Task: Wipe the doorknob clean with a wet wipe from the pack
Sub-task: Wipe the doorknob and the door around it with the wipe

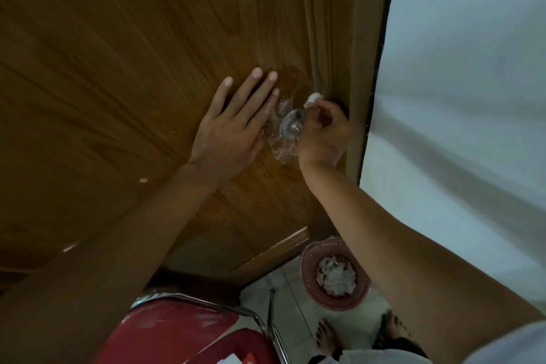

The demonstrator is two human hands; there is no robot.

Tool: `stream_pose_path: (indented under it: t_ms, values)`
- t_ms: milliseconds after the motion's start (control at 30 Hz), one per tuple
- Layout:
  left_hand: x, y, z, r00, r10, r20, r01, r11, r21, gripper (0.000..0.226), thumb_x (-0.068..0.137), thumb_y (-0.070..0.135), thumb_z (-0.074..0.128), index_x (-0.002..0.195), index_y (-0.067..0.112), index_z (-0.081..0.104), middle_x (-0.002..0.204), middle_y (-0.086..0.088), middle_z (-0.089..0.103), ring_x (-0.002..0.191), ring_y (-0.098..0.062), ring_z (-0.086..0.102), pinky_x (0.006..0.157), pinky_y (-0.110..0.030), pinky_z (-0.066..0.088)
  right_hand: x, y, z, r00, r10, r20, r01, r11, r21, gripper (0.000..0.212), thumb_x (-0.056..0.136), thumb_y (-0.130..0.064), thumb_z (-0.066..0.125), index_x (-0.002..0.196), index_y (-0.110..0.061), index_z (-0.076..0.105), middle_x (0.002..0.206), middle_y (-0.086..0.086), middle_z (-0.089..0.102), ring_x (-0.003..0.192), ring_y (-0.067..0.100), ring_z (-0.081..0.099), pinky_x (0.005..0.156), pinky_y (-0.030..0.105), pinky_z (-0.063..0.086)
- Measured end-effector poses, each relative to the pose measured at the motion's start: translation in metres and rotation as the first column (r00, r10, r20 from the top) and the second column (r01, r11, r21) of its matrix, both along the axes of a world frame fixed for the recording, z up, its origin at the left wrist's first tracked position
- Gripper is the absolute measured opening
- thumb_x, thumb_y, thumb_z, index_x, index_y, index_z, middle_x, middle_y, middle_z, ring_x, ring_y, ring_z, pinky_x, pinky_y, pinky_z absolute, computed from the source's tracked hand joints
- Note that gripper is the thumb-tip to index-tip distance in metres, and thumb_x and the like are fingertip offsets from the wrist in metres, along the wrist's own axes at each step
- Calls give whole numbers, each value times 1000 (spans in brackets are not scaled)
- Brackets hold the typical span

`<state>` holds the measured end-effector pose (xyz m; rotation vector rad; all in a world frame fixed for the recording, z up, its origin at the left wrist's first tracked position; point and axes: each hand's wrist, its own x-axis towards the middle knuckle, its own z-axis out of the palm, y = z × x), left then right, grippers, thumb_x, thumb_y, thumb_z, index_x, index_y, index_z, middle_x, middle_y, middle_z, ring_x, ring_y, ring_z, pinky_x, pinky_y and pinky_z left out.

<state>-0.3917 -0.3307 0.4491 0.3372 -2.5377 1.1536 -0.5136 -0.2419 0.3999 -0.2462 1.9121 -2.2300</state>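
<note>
wet wipe [313, 96]: soft, limp | your right hand [323, 134] fingers pinch it bunched, centre frame | doorknob [292, 124]: hard, slick | left hand [233, 127] flat, fingers spread, empty

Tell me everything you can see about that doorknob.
The doorknob is round, shiny, silvery metal, mounted on the brown wooden door near its right edge. Crinkled clear plastic surrounds its base. The right hand covers its right side, pressing a white wipe at its top. The left hand lies flat beside it.
</note>
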Motion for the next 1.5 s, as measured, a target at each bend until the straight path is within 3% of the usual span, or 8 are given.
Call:
stream_pose_path:
  t_ms: [233,400,600,733,867,1100,1267,1500]
  values:
    - [-1,-1,-1,1000,-7,-2,7,1000,11,68,100,31,45,160,11,18,169,-10,10,156,-28,6,124,-47,-9,1,-10,19,997,-54,-62,47,993,-104,15,96,-20,63,107,-18,73,100,-6,74,92,2,68,76,13,55]
    - [-1,0,-1,1000,-9,-17,10,1000,14,65,101,29,44,159,10,22,168,-10,14,156,-28,9,124,-47,-7,2,4,-1,991,38,-125,-35,999,28,18,96,-20,63,109,-14,73,105,-2,74,96,6,66,81,20,58]
    - [0,1,3,1000,-10,-7,10,1000,16,65,101,32,44,159,10,23,168,-11,16,155,-28,11,124,-46,-7,2,-9,24,979,-7,-205,-10,997,-81,16,94,-22,64,108,-19,70,104,-5,72,96,7,67,79,20,58]
    - [2,1,4,1000,3,-6,-3,1000,5,66,101,31,45,158,9,22,168,-12,14,155,-28,9,123,-46,-9,-1,0,8,952,94,-291,-96,995,8,12,92,-20,68,103,-16,71,101,-4,71,93,6,65,78,14,54]
    - [4,0,3,1000,10,-13,-10,1000,-4,67,100,30,45,159,8,20,168,-12,13,155,-28,9,123,-47,-9,-3,0,2,957,21,-289,-22,1000,1,14,92,-13,65,106,-10,70,103,0,70,95,8,65,81,17,55]
    - [3,-4,0,1000,-6,-14,6,1000,-26,67,101,33,43,159,9,20,168,-12,14,155,-28,9,125,-46,-7,1,0,-5,834,137,-534,-110,991,82,17,92,-11,64,108,-10,70,107,2,66,97,9,63,81,13,52]
    - [2,-5,-1,1000,-15,-22,15,1000,-16,66,101,32,41,159,9,20,168,-11,13,156,-27,8,125,-45,-7,-7,-3,-6,909,7,-417,4,1000,27,16,94,-10,62,106,-12,73,106,0,68,92,-3,61,80,6,49]
    - [2,-6,-1,999,-18,-28,17,1000,-15,66,101,33,40,159,9,20,168,-11,13,156,-27,8,125,-45,-7,-6,5,-20,647,278,-710,-160,960,230,17,94,-14,62,107,-13,73,109,1,68,97,8,64,81,21,55]
